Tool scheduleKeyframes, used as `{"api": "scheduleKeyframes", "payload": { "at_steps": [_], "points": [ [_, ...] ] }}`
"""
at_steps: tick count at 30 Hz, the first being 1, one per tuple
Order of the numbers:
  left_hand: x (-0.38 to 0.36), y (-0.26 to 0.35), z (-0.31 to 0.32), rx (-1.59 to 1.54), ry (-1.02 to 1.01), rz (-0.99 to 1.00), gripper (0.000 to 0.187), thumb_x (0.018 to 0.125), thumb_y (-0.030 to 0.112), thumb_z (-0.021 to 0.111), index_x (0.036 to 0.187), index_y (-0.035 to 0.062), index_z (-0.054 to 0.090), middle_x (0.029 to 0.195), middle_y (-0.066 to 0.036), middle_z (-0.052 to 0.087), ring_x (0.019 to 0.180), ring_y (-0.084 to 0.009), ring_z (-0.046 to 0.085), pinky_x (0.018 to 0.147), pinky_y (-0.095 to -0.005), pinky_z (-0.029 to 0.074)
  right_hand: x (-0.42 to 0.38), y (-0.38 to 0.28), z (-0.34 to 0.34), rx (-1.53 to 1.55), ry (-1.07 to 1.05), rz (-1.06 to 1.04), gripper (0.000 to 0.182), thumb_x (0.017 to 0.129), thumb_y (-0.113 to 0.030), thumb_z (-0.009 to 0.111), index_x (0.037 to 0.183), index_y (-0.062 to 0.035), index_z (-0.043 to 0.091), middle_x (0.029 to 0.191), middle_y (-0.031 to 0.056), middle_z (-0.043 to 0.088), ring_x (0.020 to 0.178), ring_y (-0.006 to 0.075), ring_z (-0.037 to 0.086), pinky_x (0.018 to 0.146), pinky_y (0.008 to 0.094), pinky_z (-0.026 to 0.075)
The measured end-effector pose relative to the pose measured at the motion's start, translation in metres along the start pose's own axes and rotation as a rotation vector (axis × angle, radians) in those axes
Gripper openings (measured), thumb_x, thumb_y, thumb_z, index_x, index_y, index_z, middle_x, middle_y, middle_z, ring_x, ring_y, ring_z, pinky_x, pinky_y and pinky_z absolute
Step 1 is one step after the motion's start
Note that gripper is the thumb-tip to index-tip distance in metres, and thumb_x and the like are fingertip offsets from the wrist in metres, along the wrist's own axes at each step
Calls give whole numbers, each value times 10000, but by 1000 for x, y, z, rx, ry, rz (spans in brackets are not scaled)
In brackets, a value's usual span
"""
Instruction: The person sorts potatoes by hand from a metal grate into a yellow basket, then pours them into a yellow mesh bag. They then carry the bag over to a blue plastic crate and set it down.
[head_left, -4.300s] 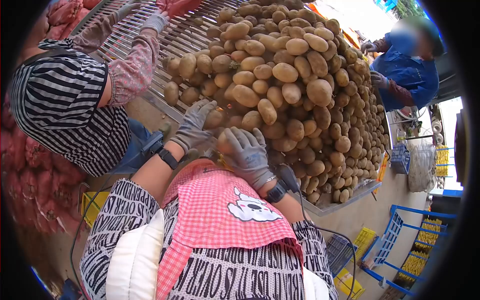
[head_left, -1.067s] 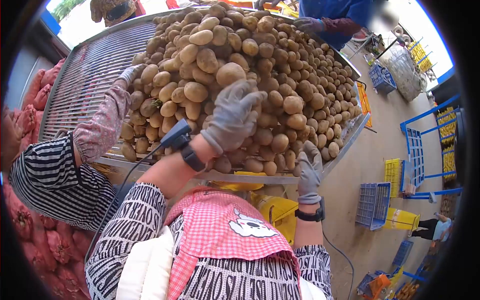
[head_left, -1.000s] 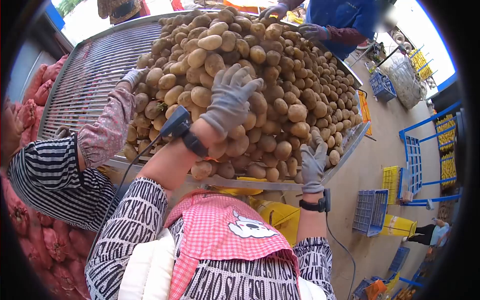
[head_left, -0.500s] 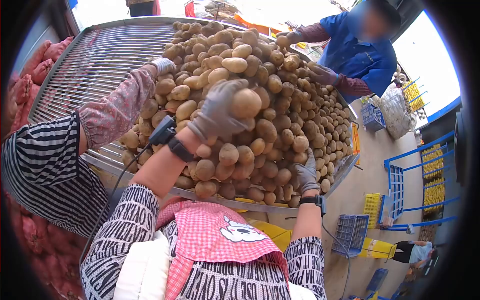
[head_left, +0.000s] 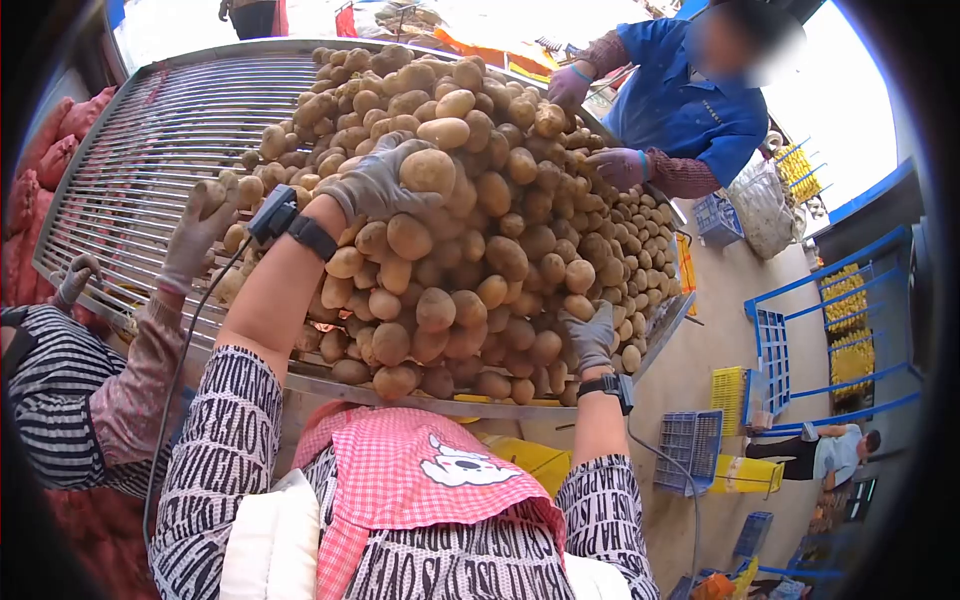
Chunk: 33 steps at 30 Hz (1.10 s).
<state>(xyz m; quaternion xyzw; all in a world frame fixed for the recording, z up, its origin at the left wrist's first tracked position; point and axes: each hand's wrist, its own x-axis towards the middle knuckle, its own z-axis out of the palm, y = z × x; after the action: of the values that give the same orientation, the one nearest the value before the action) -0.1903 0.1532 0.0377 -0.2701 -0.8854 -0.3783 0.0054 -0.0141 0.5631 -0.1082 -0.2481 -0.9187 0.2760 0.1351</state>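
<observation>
hundreds of potatoes (head_left: 480,230) lie heaped on the slatted metal table (head_left: 150,130), and both of my hands are in the pile. my left hand (head_left: 375,185), in a grey glove, is clamped over one large potato (head_left: 428,170) high on the near slope of the heap, fingers wrapped around its far side. my right hand (head_left: 590,335), also gloved, rests low at the heap's near right edge, against the small potatoes by the table rim; i cannot tell whether it grips one or just presses on them.

i judge the big potato to be firm and fairly heavy for its size, with a dusty skin that the glove should grip well; a full palm wrap around its middle suits it best, and it can bruise if dropped.

containers: blue crates (head_left: 695,465) stand on the floor to my right, contents not readable, with a yellow crate (head_left: 735,395) beside them. red mesh sacks (head_left: 40,180) are stacked at far left.

another person in a striped top (head_left: 50,400) reaches a gloved hand to the heap's left edge; a person in blue (head_left: 690,110) works the far side.
</observation>
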Motion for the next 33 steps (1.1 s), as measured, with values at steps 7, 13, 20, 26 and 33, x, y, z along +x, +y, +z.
{"api": "scheduleKeyframes", "payload": {
  "at_steps": [7,13,20,26,33],
  "points": [
    [3,-19,19,-163,149,179,788,650,425,867,1308,115,563,1403,-156,433,1331,-324,415,1115,-400,361,-16,-7,5,617,-6,-213,593,816,-450,782,1200,-63,546,1012,61,645,868,140,602,765,288,510],
    [1,-27,30,-655,199,92,787,738,435,843,1362,80,520,1378,-75,494,1199,-182,525,1041,-341,434,-32,-63,-24,1551,-614,284,736,860,-637,621,1333,-82,520,1140,95,651,908,184,636,675,283,522],
    [-34,-39,26,-1634,114,147,900,806,745,573,1416,98,441,1438,-128,451,1297,-273,470,1065,-475,424,-41,-123,-30,1856,-570,521,693,871,-599,637,1288,-51,558,1168,107,660,888,196,660,686,293,544],
    [-86,-54,36,-2252,26,427,981,781,805,498,1484,137,350,1519,-126,370,1401,-388,342,1112,-709,261,-12,-130,6,1221,-483,281,628,866,-525,693,1263,-57,562,1212,88,596,1074,210,600,898,335,516],
    [-129,-45,38,-2229,202,164,991,795,789,509,1519,156,270,1563,-144,259,1419,-413,288,1112,-714,259,-4,-169,28,227,-435,-356,527,796,-435,791,1154,-82,632,1070,43,628,959,138,598,803,300,508]
  ]
}}
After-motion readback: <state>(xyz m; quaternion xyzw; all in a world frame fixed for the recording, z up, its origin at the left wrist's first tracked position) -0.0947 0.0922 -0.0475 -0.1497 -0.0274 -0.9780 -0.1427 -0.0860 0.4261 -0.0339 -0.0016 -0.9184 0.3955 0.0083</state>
